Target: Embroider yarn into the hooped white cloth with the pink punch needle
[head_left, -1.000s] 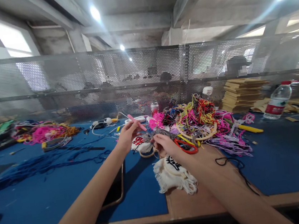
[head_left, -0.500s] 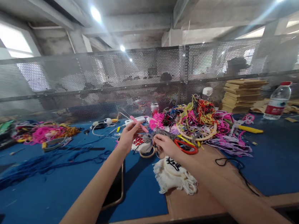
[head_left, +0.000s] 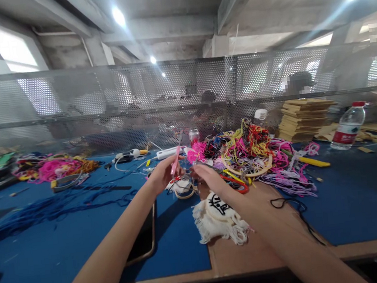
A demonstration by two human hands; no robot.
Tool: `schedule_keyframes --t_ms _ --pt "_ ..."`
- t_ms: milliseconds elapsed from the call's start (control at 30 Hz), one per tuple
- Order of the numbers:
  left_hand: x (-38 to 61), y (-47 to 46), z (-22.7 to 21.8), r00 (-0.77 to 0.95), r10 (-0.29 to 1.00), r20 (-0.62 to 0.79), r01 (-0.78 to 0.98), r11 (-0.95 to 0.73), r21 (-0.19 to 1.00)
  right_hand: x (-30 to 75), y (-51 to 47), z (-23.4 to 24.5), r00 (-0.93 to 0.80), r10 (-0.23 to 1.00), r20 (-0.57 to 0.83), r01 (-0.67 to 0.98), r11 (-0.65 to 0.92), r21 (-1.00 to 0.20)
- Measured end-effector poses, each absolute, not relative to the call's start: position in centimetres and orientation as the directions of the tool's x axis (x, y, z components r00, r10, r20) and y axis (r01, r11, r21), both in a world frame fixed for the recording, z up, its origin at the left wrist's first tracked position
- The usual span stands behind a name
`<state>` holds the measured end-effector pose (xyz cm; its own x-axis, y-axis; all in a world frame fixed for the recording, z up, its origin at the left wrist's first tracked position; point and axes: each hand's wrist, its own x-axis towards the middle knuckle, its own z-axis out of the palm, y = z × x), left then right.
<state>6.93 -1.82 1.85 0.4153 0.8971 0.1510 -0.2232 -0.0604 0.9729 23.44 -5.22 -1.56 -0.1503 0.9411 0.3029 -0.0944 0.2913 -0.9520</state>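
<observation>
My left hand (head_left: 163, 175) is closed round a thin pink stick-like tool (head_left: 175, 160), which stands nearly upright. My right hand (head_left: 209, 178) is close beside it, fingers pinched on grey thread (head_left: 189, 176) that runs between the two hands. Under the hands lies a small hoop with white cloth (head_left: 181, 187). A white fringed cloth patch with black stitching (head_left: 219, 215) lies just in front of my right wrist. Red-handled scissors (head_left: 237, 184) lie right of my right hand.
A heap of mixed coloured cords (head_left: 261, 151) fills the blue table (head_left: 51, 248) behind the hands. A phone (head_left: 144, 242) lies under my left forearm. Stacked cardboard (head_left: 305, 119) and a water bottle (head_left: 348, 127) stand at the right. A perforated metal screen (head_left: 102, 106) closes the back.
My left hand has tipped the pink tool from slanting right to nearly upright and drawn in toward my right hand, which has risen a little with the thread.
</observation>
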Motion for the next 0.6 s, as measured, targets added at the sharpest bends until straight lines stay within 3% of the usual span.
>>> schedule_keyframes --t_ms 100,333,467,600 --pt "6.8 -2.0 2.0 0.547 0.835 0.063 -0.154 0.027 0.988 24.5 -4.8 -1.0 -0.098 0.962 0.254 -0.211 0.229 -0.95" --pt "7.0 -2.9 1.7 0.711 0.702 -0.036 0.11 -0.06 0.992 26.3 -4.0 -0.6 -0.117 0.983 0.139 -0.524 0.057 -0.85" --pt "7.3 -3.3 1.8 0.726 0.681 -0.093 0.164 -0.04 0.986 26.6 -3.6 -0.7 -0.056 0.995 0.086 -0.55 0.041 -0.834" --pt "7.2 -3.4 1.9 0.738 0.663 -0.126 0.185 -0.019 0.983 27.3 -3.2 -0.5 0.05 0.992 0.112 -0.528 0.122 -0.84"
